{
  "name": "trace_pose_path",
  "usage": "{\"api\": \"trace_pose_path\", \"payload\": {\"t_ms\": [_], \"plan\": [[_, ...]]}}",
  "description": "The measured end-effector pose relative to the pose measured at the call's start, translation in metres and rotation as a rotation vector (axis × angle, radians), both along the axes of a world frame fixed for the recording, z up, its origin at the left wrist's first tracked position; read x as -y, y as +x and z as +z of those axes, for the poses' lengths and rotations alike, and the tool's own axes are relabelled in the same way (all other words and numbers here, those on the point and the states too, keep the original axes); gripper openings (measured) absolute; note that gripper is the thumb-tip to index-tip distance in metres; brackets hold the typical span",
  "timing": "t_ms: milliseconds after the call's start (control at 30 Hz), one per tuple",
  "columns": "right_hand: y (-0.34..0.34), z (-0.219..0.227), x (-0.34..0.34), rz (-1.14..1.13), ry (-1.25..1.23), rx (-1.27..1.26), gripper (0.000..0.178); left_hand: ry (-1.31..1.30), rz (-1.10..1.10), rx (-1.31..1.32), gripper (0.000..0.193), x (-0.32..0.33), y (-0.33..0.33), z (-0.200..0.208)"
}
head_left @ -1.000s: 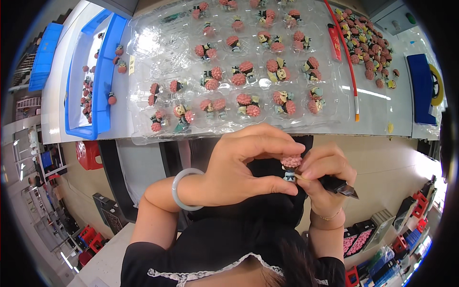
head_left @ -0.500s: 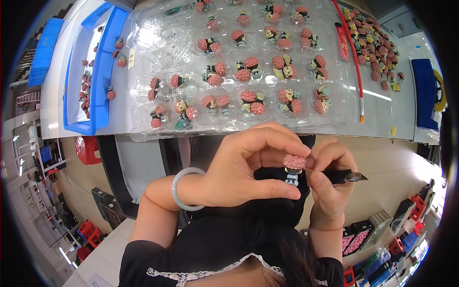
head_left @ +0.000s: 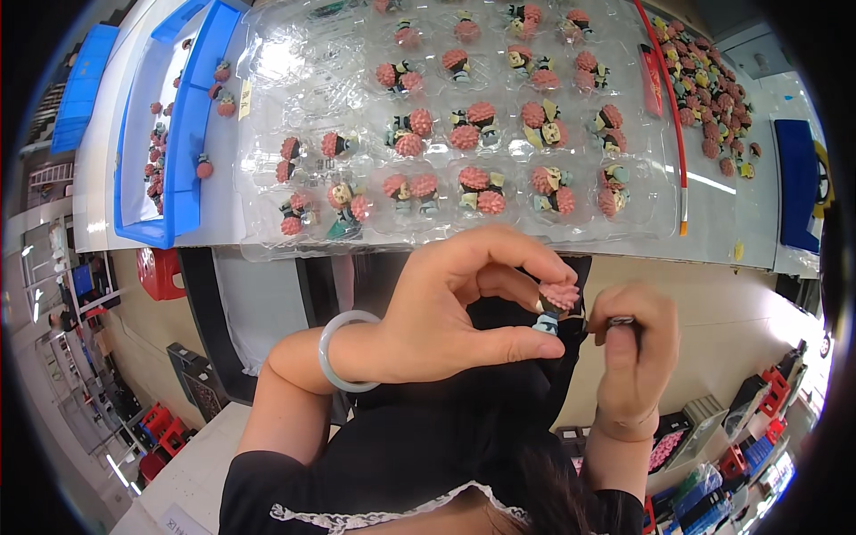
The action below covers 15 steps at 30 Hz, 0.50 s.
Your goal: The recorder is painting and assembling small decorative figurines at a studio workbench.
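My left hand (head_left: 473, 308) pinches a small figurine (head_left: 555, 308) with a bumpy pink head and a pale blue lower part between thumb and fingertips. A pale bangle (head_left: 343, 352) circles that wrist. Just right of the figurine, my right hand (head_left: 637, 348) is curled closed around a dark, pointed knife-like tool (head_left: 621, 321), mostly hidden in the fingers. Beyond both hands, a clear plastic blister tray (head_left: 348, 102) lies on the table, with similar pink-headed figurines (head_left: 481, 189) in many of its pockets.
On the left stands a blue bin (head_left: 185, 134) holding several figurines, with a few more beside it. A red-handled brush (head_left: 669, 98) lies along the tray's right edge. Farther right is a heap of figurines (head_left: 709, 102), then a blue object (head_left: 798, 183) near a yellow tape roll.
My right hand has drawn away to the right from the figurine and turned, so the tool's blade no longer shows sideways. The figurine has tilted slightly in my left hand.
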State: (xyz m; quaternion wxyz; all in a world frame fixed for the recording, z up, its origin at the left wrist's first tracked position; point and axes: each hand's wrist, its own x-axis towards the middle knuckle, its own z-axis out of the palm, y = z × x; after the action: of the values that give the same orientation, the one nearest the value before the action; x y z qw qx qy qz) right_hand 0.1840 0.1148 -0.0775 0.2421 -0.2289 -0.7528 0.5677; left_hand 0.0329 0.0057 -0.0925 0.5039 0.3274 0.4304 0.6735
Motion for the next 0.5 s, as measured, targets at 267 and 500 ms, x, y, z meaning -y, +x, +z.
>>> {"api": "trace_pose_path", "payload": {"t_ms": [267,500], "plan": [[-0.006,0.013,-0.004,0.172,0.664,0.161,0.025,0.036,0.067,-0.049,0.052,0.003,0.006,-0.003],[-0.009,0.012,-0.001,0.197,0.699,0.235,0.031,0.043,0.083,-0.174,0.050,0.004,0.003,-0.001]]}}
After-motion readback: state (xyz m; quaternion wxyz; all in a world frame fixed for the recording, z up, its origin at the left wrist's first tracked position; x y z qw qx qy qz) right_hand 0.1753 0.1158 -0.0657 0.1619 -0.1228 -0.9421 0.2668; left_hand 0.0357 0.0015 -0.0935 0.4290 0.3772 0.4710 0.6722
